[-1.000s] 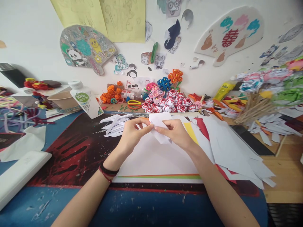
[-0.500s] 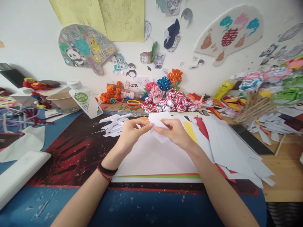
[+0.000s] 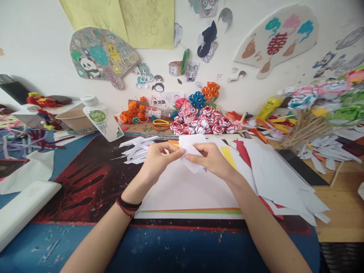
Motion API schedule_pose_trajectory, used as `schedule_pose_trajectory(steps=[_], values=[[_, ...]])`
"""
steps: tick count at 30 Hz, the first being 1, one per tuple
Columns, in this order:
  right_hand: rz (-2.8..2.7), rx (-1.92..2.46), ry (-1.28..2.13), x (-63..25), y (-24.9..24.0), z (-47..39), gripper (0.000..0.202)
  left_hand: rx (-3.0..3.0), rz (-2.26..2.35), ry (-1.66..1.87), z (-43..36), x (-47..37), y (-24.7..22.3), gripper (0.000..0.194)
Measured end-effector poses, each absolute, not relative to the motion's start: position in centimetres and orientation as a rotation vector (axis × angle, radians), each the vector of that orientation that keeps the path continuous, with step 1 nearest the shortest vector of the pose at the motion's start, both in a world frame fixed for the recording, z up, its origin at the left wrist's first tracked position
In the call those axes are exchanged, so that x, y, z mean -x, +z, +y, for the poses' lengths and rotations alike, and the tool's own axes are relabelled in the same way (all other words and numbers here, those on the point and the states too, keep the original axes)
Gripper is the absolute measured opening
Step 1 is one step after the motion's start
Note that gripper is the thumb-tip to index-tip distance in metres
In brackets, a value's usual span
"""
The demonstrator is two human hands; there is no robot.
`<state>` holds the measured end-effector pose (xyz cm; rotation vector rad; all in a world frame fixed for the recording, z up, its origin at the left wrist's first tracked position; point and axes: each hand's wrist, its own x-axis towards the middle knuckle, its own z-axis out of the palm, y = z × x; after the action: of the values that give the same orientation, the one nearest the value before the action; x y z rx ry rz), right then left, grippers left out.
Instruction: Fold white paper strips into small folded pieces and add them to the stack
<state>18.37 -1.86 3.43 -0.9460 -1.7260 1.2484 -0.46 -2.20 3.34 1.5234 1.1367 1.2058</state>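
A small piece of white paper (image 3: 192, 142) is held up above the desk between my two hands. My left hand (image 3: 162, 156) pinches its left edge between thumb and forefinger. On the other side, my right hand (image 3: 212, 158) grips the same piece, its thumb in front and fingers curled behind, partly hidden. Below them lies a large white sheet (image 3: 189, 191) with orange and green sheets showing at its lower edge. Cut white paper strips (image 3: 138, 149) are heaped just left of my left hand.
A white bottle (image 3: 101, 120) leans at the back left. Red-and-white paper flowers (image 3: 212, 123) sit behind my hands. Loose white sheets (image 3: 280, 176) spread on the right, overlapping red paper. A long white box-like object (image 3: 25, 212) lies at the left edge of the blue desk.
Both hands stay almost in place, still holding the paper. The white piece has tilted slightly, and its lower right corner shows a little more beneath my right hand.
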Motion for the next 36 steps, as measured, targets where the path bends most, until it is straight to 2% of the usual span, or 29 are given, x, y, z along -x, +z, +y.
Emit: schedule_pose_trajectory(steps=[8, 18, 27, 36], values=[[-1.707, 0.932, 1.266, -18.30, 3.39, -1.92, 0.032, -1.536, 1.128, 1.215, -2.17, 0.48, 3.23, 0.020], [-1.759, 0.976, 1.098, -18.38, 3.03, -1.62, 0.037, -1.699, 1.174, 1.162, -2.26, 0.53, 3.90, 0.024], [-1.765, 0.964, 1.009, -18.44, 2.99, -1.61, 0.040, -1.581, 1.049, 1.236, -2.40, 0.34, 3.74, 0.019], [-1.761, 0.970, 1.033, -18.52, 3.24, -1.80, 0.034, -1.632, 1.024, 1.251, -2.46, 0.30, 3.50, 0.022]])
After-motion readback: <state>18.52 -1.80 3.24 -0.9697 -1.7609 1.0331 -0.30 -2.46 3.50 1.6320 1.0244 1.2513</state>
